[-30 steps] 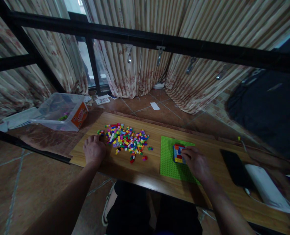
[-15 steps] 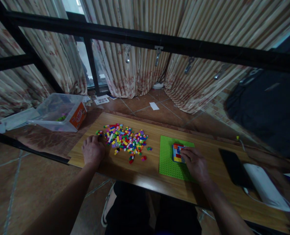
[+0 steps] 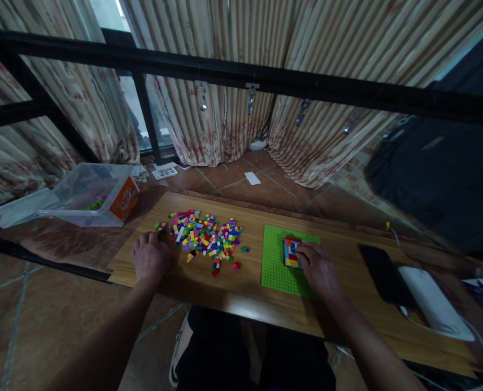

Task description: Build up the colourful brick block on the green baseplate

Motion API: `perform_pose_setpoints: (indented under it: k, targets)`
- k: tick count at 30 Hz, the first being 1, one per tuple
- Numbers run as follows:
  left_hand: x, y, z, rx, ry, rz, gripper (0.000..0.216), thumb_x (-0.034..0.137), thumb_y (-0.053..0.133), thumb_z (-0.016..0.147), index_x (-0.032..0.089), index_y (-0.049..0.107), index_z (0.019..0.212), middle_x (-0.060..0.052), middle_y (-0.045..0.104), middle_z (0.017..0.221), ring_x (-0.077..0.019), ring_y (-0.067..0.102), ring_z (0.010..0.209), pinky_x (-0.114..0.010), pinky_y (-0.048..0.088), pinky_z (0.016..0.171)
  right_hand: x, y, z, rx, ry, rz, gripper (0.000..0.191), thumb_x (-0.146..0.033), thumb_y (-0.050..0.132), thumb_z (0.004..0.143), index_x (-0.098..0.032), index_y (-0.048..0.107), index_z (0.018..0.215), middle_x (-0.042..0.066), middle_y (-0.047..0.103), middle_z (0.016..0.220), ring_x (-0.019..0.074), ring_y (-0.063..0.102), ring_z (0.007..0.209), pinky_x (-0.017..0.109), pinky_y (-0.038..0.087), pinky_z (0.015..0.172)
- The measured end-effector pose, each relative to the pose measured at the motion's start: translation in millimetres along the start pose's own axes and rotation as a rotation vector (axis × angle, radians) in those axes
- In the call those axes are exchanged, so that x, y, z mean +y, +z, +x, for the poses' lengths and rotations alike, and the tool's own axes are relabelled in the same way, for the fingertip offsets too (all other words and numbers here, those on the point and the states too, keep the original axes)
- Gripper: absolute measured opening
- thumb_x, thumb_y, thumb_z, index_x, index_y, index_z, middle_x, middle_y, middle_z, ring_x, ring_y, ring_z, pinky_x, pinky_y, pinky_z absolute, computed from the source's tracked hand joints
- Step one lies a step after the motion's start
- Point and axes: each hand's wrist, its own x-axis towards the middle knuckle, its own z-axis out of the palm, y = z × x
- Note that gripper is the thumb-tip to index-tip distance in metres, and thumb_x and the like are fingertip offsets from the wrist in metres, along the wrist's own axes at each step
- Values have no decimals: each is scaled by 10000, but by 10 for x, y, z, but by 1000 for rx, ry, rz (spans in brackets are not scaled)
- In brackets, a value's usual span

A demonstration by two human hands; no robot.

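My left hand (image 3: 150, 256) rests palm down on the wooden tabletop, fingers lying forward, just left of a loose pile of small multicoloured building bricks (image 3: 204, 236). To the right lies a green studded baseplate (image 3: 270, 266). On it stands a low block of joined bricks (image 3: 290, 252) in red, blue, white and yellow. My right hand (image 3: 320, 269) reaches over the plate, its thumb and fingers pinched together at the right side of that block. Whatever is between those fingertips is hidden, and the hand covers the plate's lower right part.
A clear plastic box (image 3: 84, 190) with an orange label stands beyond the table's left end. A black phone-like slab (image 3: 383, 274) and a white power strip (image 3: 434, 304) with a cable lie at the right. A black metal rail (image 3: 225, 73) crosses before the curtains (image 3: 229, 125).
The view has shifted a little, moving the whole scene slightly left in the picture. My right hand stays at the brick block, and my left hand stays beside the pile.
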Motion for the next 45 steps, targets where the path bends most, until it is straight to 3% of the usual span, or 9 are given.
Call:
perform_pose_setpoints:
  k: [5,9,14,17,22,25,28,38,45]
  targets:
    - [-1,-5,26,8,10,-24,394,210,392,868,129,598,1194,-183,587,1195,-327,515,1115,-430,437,885,-64,-43,-80,83,58,97,232,-376,460,922,-234,643,897,89,639,1045,247,583,1013,450,455,953]
    - [-99,8,59,35,6,-135,361,225,380,867,134,624,1117,-161,616,1122,-312,541,1098,-437,442,931,-24,-123,-251,239,218,177,226,-399,476,906,-221,615,899,96,633,1000,250,597,971,436,486,878]
    - [-2,-249,-70,302,6,-293,343,236,368,872,188,582,1135,-117,620,1038,-280,565,1075,-449,465,955,89,-181,-367,288,331,246,228,-413,495,893,-214,606,896,93,638,980,243,604,936,402,490,827]
    - [504,-412,-309,345,209,-446,308,297,413,884,202,563,1135,-108,591,1134,-282,534,1137,-468,459,980,149,-144,-319,294,360,306,237,-420,488,892,-214,605,906,84,636,952,228,608,886,376,497,786]
    - [1773,-236,-819,-201,566,-767,305,283,492,872,246,570,1164,-80,609,1174,-234,542,1157,-436,430,1041,256,0,-258,372,421,378,264,-436,491,880,-201,608,896,87,634,927,223,608,853,372,502,771]
    - [2321,37,-999,-361,553,-855,354,247,490,865,242,576,1208,-88,597,1236,-222,526,1202,-414,415,1063,315,35,-290,402,441,430,252,-427,493,881,-202,605,904,84,637,941,222,609,871,378,498,797]
    - [2588,250,-1051,-476,528,-863,364,254,474,884,236,576,1233,-83,585,1289,-206,508,1236,-395,384,1092,323,13,-317,376,453,482,241,-418,487,888,-206,601,903,82,642,958,217,612,885,367,494,809]
    - [2671,388,-1101,-455,484,-821,352,234,495,872,220,603,1206,-68,639,1193,-200,548,1154,-380,413,1053,216,-68,-301,267,407,478,190,-370,479,897,-213,587,894,83,625,949,221,601,882,369,478,818]
    - [2465,369,-1221,-383,477,-808,359,213,466,879,179,600,1210,-89,638,1188,-201,556,1136,-371,419,1044,65,-48,-407,219,382,502,188,-373,476,906,-216,580,897,85,620,967,227,595,908,376,471,826]
